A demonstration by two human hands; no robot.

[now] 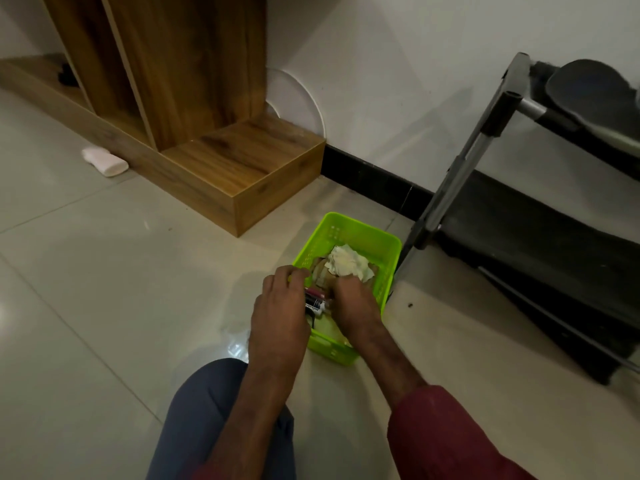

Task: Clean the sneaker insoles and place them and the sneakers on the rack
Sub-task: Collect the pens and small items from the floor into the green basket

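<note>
A green plastic basket point(349, 233) sits on the floor beside the black shoe rack point(540, 220). Inside it lie a crumpled white cloth point(349, 259) and small dark tubes point(315, 301). My left hand point(278, 313) grips the basket's near left rim. My right hand point(353, 303) reaches into the basket with fingers curled down among the contents; what it holds is hidden. A dark insole point(588, 91) lies on the rack's top shelf at the far right. No sneakers are in view.
A wooden cabinet point(194, 109) stands on the floor at the left against the white wall. A small white bottle point(105, 162) lies beside its base. A clear plastic wrapper point(237, 344) lies by my left knee. Pale tiled floor spreads to the left.
</note>
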